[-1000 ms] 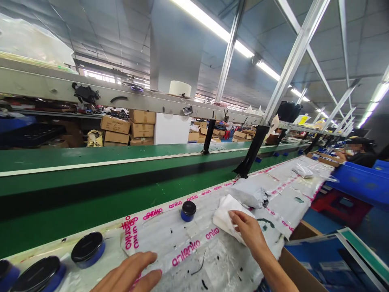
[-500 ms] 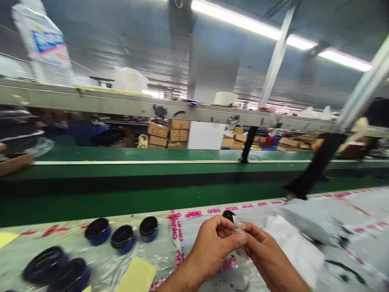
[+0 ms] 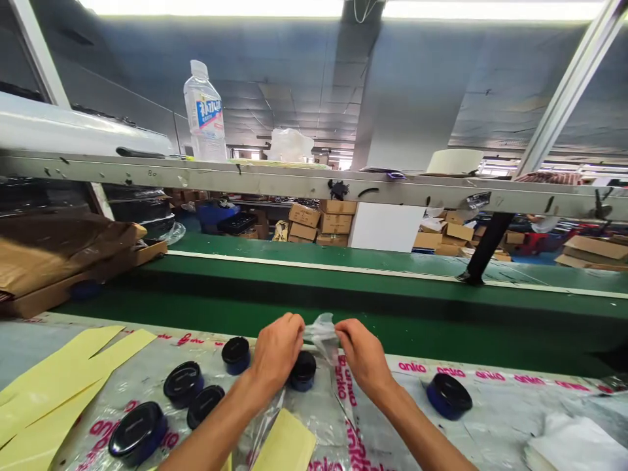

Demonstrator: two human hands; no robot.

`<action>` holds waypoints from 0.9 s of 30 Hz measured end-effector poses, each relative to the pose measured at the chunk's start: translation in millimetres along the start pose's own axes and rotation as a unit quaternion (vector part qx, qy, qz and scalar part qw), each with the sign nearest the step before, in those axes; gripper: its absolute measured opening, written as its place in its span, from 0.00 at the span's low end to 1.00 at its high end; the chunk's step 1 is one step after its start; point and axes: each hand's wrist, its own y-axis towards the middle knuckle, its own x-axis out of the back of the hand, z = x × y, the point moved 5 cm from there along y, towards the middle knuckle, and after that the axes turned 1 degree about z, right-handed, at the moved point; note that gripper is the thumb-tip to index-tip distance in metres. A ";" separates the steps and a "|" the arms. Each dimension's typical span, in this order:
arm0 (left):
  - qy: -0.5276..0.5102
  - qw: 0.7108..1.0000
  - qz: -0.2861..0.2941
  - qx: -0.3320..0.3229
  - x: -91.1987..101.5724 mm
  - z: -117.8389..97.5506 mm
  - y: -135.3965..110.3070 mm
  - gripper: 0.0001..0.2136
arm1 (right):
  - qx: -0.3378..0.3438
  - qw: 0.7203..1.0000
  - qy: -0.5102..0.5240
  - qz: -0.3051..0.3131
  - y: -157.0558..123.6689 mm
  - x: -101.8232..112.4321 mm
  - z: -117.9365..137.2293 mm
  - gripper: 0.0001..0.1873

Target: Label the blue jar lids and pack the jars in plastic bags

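Note:
Between my hands, over the near edge of the green surface, stretches a crumpled piece of clear plastic film (image 3: pixel 324 335), perhaps a small bag. My left hand (image 3: pixel 279 348) pinches its left side, and the fingertips of my right hand (image 3: pixel 364 356) are closed on its right side. Just under the film stands a round black-topped container with a dark blue side (image 3: pixel 303 371), close to my left hand. Several similar ones lie left of my left forearm, such as the large container (image 3: pixel 137 433). Another round container (image 3: pixel 449 396) sits right of my right hand.
A yellow sheet (image 3: pixel 285 441) lies near my left forearm, with long yellow strips (image 3: pixel 73 386) at far left. White sheets (image 3: pixel 574 441) lie at lower right. Beyond runs a green conveyor (image 3: pixel 235 314), under a metal shelf rail (image 3: pixel 275 180) bearing a plastic bottle (image 3: pixel 205 114).
My view has swung left. My hands, previously close together, have moved apart with the film spread between them. The containers and yellow strips show more fully.

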 end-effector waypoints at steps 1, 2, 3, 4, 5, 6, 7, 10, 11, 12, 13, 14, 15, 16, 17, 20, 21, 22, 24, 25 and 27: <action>0.044 0.999 -0.002 -0.004 2.9 5.7 4.7 0.11 | 0.019 1.000 -0.016 0.003 5.5 -10.2 1.1 0.13; 0.084 0.996 0.001 -0.005 3.9 10.8 8.6 0.12 | 0.030 0.999 -0.022 0.010 9.2 -19.8 1.7 0.13; 0.119 0.993 0.007 -0.004 3.3 15.4 11.3 0.13 | 0.042 0.998 -0.031 0.018 10.8 -28.2 2.6 0.13; 0.150 0.989 0.015 -0.002 1.8 19.3 12.4 0.13 | 0.052 0.997 -0.040 0.026 10.4 -35.4 3.3 0.13; 0.175 0.984 0.025 -0.001 -0.2 22.3 11.9 0.13 | 0.061 0.996 -0.047 0.035 8.2 -41.4 3.6 0.13; 0.196 0.980 0.035 -0.001 -2.3 24.3 9.9 0.13 | 0.067 0.995 -0.053 0.044 4.6 -46.2 3.6 0.13; 0.212 0.976 0.045 -0.003 -4.1 25.4 6.8 0.13 | 0.070 0.994 -0.058 0.052 0.0 -49.7 3.4 0.13; 0.234 0.969 0.071 -0.016 -6.6 24.2 -5.8 0.11 | 0.068 0.994 -0.066 0.058 -15.6 -53.4 1.5 0.12; 0.235 0.969 0.076 -0.021 -6.4 23.0 -9.9 0.11 | 0.065 0.994 -0.066 0.056 -20.3 -53.0 1.0 0.12; 0.234 0.969 0.079 -0.026 -5.9 21.8 -13.5 0.11 | 0.064 0.994 -0.065 0.054 -24.5 -52.3 0.8 0.12; 0.231 0.969 0.080 -0.029 -5.4 20.7 -16.8 0.10 | 0.065 0.994 -0.064 0.052 -28.2 -51.4 1.0 0.12; 0.229 0.970 0.080 -0.032 -4.8 19.9 -19.7 0.10 | 0.068 0.994 -0.062 0.051 -31.7 -50.5 1.4 0.12; 0.227 0.970 0.078 -0.034 -4.5 19.5 -22.3 0.10 | 0.073 0.994 -0.061 0.052 -34.8 -49.6 2.0 0.11; 0.225 0.971 0.077 -0.035 -4.4 19.4 -24.6 0.09 | 0.078 0.994 -0.058 0.055 -37.9 -49.0 2.5 0.10; 0.225 0.971 0.078 -0.035 -4.6 19.6 -26.8 0.09 | 0.086 0.993 -0.057 0.057 -40.8 -48.4 3.1 0.10; 0.226 0.970 0.086 -0.033 -6.1 21.1 -31.7 0.10 | 0.126 0.988 -0.066 0.065 -49.1 -48.1 4.9 0.12; 0.227 0.969 0.090 -0.033 -6.7 21.1 -32.6 0.10 | 0.144 0.984 -0.075 0.067 -51.5 -48.5 5.4 0.13; 0.229 0.968 0.095 -0.031 -7.2 20.9 -33.1 0.11 | 0.164 0.980 -0.086 0.066 -53.5 -48.8 6.1 0.13; 0.236 0.966 0.106 -0.027 -8.0 19.0 -33.2 0.11 | 0.207 0.970 -0.112 0.061 -56.5 -49.8 7.7 0.14; 0.240 0.964 0.111 -0.025 -8.4 17.3 -33.1 0.11 | 0.230 0.963 -0.126 0.060 -57.6 -50.3 9.1 0.13; 0.252 0.961 0.115 -0.018 -9.4 13.6 -33.5 0.11 | 0.272 0.948 -0.156 0.063 -59.4 -51.5 12.6 0.11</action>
